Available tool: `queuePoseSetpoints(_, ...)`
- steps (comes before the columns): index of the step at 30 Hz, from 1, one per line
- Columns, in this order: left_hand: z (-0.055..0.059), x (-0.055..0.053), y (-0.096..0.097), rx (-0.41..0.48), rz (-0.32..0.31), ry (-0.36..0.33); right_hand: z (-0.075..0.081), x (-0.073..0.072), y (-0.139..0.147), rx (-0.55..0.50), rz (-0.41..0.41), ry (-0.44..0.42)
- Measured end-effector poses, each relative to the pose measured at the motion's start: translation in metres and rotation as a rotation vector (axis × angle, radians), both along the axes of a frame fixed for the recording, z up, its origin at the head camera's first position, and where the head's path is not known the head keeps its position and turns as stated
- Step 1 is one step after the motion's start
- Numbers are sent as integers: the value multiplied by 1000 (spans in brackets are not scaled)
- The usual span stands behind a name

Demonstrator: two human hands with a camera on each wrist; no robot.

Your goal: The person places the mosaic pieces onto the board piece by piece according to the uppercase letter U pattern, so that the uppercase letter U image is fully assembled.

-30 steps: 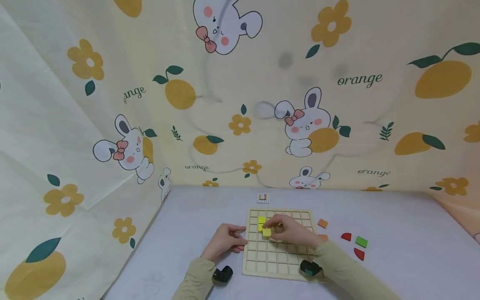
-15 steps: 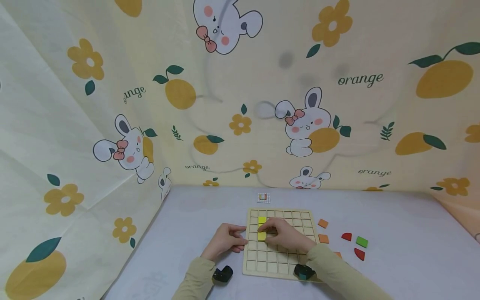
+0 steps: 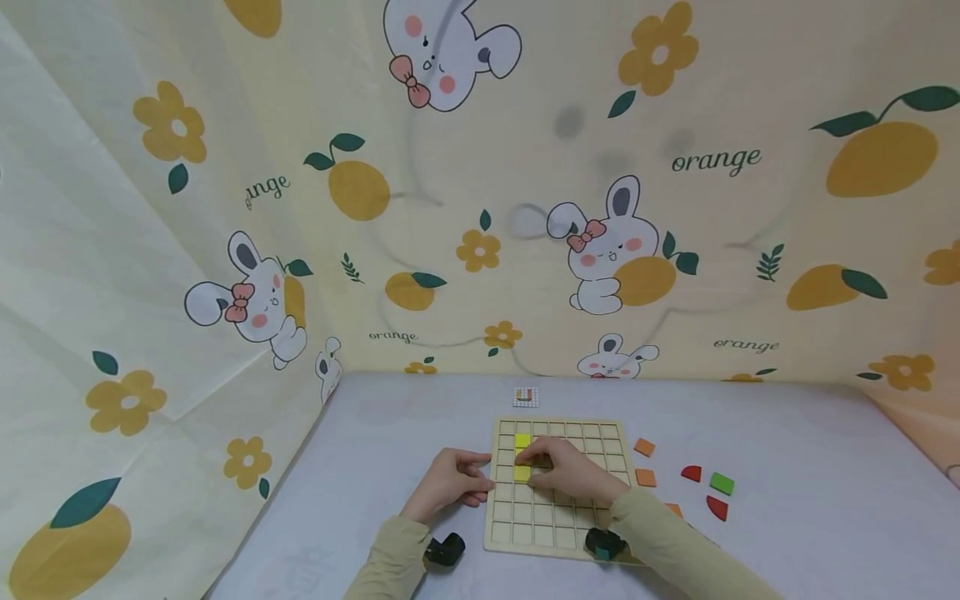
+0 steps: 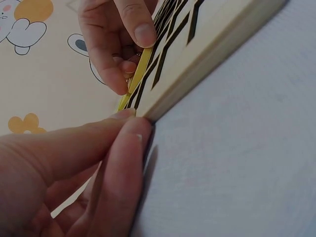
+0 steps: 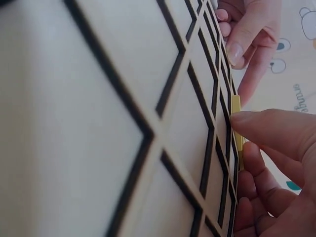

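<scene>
A wooden grid board (image 3: pixel 536 510) lies on the pale table. At its left edge my left hand (image 3: pixel 446 482) pinches the rim between thumb and forefinger, as the left wrist view shows up close. My right hand (image 3: pixel 573 471) is over the board's left half, thumb and fingers pinching a yellow square tile (image 3: pixel 522 473). That tile lines up in a column below another yellow tile (image 3: pixel 522 439) near the board's top left. The fingers cover the part of the column between them. In the right wrist view the thumb presses against the yellow tile (image 5: pixel 236 104) at the grid's surface.
Right of the board lie orange square tiles (image 3: pixel 644 447), one partly behind the right sleeve. Farther right are two red quarter-round pieces (image 3: pixel 717 507) and a green square (image 3: pixel 722 483). A small patterned card (image 3: pixel 526 397) sits beyond the board. A printed curtain (image 3: pixel 450 350) rises behind.
My right hand has shifted left and slightly nearer, bringing the yellow tile from beside the column into line at its near end. My left hand stays at the board's edge.
</scene>
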State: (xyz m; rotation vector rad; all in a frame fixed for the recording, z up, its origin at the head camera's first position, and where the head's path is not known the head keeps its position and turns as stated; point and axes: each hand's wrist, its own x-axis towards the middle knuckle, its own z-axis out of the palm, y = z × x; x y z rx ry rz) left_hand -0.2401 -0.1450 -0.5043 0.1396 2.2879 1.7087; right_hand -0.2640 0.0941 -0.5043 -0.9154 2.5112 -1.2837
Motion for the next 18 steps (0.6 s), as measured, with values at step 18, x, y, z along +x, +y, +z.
queuePoseSetpoints(18, 1, 0, 0, 8, -7, -6, 24, 11, 19, -30, -28, 20)
